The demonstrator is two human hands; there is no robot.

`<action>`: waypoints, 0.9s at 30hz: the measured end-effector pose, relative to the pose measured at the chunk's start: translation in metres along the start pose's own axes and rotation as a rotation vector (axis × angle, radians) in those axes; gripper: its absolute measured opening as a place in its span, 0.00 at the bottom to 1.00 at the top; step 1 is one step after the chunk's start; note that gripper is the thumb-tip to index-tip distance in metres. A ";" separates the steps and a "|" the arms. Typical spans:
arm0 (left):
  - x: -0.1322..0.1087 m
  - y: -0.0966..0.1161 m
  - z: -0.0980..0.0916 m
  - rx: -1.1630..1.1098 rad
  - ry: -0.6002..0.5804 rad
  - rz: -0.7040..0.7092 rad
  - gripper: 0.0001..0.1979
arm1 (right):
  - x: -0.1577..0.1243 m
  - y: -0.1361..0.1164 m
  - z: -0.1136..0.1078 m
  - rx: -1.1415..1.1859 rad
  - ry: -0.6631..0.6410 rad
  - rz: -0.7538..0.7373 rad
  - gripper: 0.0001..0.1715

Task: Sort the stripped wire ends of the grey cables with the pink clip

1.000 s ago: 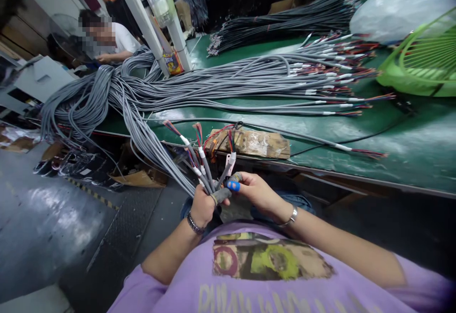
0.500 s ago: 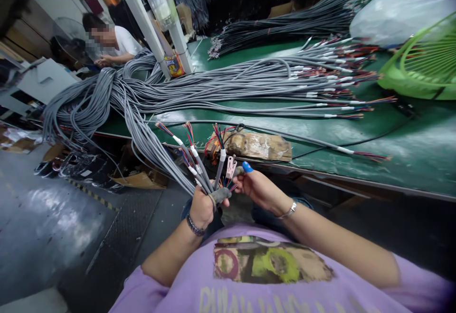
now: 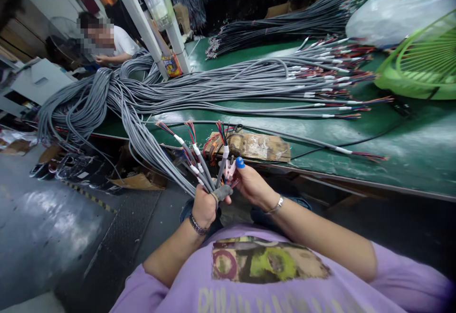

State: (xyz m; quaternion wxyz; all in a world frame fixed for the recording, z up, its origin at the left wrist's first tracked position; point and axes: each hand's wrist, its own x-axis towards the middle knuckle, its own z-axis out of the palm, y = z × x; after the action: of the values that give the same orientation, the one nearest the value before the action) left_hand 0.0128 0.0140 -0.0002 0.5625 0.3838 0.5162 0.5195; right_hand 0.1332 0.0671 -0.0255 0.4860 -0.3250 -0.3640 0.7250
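My left hand (image 3: 205,206) is closed round several grey cables (image 3: 204,170), with a grey cover on its thumb. The cables' white-banded ends fan upward, and their thin coloured wires (image 3: 190,131) stick out loose. One cable end is turned toward my right hand, its wires showing just past the left thumb. My right hand (image 3: 253,187), with a blue finger cot (image 3: 240,162) on one digit, pinches a pale pink clothespin (image 3: 230,169) beside those wires. Whether the clothespin's jaws touch the wires I cannot make out.
Long grey cables (image 3: 213,82) lie across the green bench (image 3: 302,132). A taped wooden block (image 3: 263,147) sits at its front edge. Farther back are black cables (image 3: 285,23), a plastic bag (image 3: 399,9) and a green fan (image 3: 416,61). A person (image 3: 123,42) sits at the far left.
My right hand has moved slightly left and its blue-covered digit now presses on the clothespin, which has tilted to the right. My left hand still grips the cables.
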 end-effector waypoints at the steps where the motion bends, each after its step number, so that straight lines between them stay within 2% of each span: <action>1: 0.001 -0.001 0.000 0.000 -0.001 -0.001 0.13 | 0.001 0.000 0.001 0.058 -0.034 0.037 0.32; 9: 0.000 -0.001 0.000 0.004 0.007 -0.014 0.12 | 0.003 0.001 0.005 0.233 0.001 0.072 0.28; 18: -0.004 -0.002 -0.003 0.008 -0.006 0.047 0.12 | 0.000 0.000 -0.002 0.401 -0.089 0.248 0.29; 21: -0.008 -0.003 -0.007 0.002 -0.014 0.057 0.11 | -0.001 -0.004 -0.004 0.416 -0.128 0.283 0.27; 25: -0.012 -0.005 -0.010 0.021 -0.007 0.094 0.11 | -0.002 -0.007 -0.003 0.364 -0.107 0.245 0.18; 27: -0.012 -0.005 -0.010 0.031 0.009 0.118 0.12 | -0.003 -0.005 -0.003 0.314 -0.088 0.193 0.18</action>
State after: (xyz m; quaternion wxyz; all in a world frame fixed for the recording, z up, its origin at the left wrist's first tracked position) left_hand 0.0048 0.0004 -0.0044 0.5226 0.4198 0.5033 0.5452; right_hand 0.1387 0.0668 -0.0221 0.4427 -0.2467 -0.2346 0.8295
